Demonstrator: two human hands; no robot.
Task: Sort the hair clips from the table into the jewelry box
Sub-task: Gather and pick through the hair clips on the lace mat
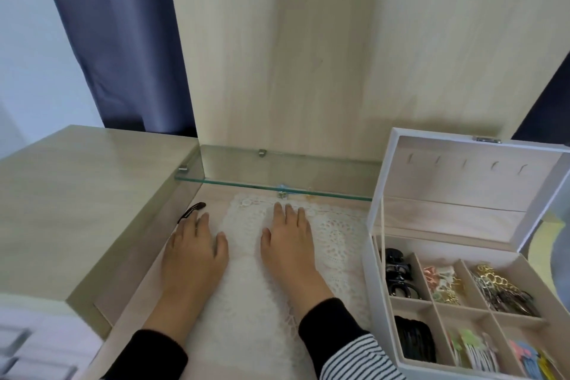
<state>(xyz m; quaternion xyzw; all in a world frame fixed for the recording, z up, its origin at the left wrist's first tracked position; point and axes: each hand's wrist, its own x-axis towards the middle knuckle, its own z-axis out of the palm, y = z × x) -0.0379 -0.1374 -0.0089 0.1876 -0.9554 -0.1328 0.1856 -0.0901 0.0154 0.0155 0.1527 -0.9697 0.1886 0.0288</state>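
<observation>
Two empty hands lie flat. The left hand (194,251), maybe touching the dark hair clip (192,212), should pinch it gently; the right hand (290,244) is nearer the jewelry box (368,271).

Jewelry box (368,256) at the table's (148,281) right edge.
Left hand (192,253) and right hand (288,241) rest on the lace mat (336,237) mid-table; hair clip (192,211) at the left edge; glass shelf (277,188) along the back edge.

One head-worn wide-angle view, facing forward and down, close over the table (77,194); left hand (194,253) and right hand (288,244) low centre, jewelry box (370,271) lower right.
</observation>
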